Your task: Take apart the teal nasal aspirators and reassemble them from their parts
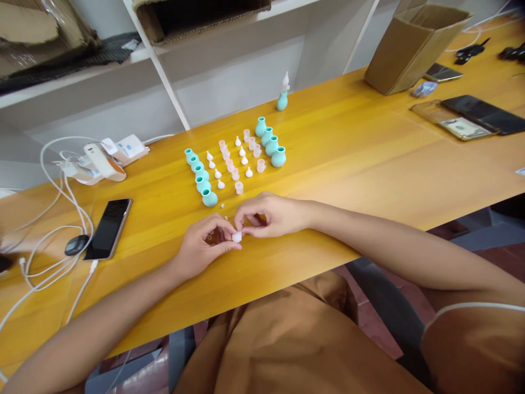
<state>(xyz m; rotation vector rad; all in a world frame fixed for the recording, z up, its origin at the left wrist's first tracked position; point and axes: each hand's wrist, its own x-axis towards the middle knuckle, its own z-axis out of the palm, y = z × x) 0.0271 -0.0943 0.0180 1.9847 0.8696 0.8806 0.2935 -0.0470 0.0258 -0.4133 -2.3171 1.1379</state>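
Note:
My left hand [207,243] and my right hand [273,214] meet just above the yellow wooden table [369,158], near its front edge. Between their fingertips sits a small white plastic tip [237,236], pinched from both sides. Beyond the hands stand rows of small parts: teal bulbs on the left [200,178], white cone tips [217,174], clear pinkish caps [240,161], and more teal bulbs on the right [270,143]. One assembled teal bulb with a white tip [283,94] stands alone further back. Two tiny pieces [222,206] lie loose by the hands.
A black phone [109,227] lies at the left with white cables [53,241] and a white charger block [102,161]. A cardboard box [414,46] stands at the back right, with a dark tablet [486,114] and a clear case [455,123] near it. White shelving [164,65] rises behind.

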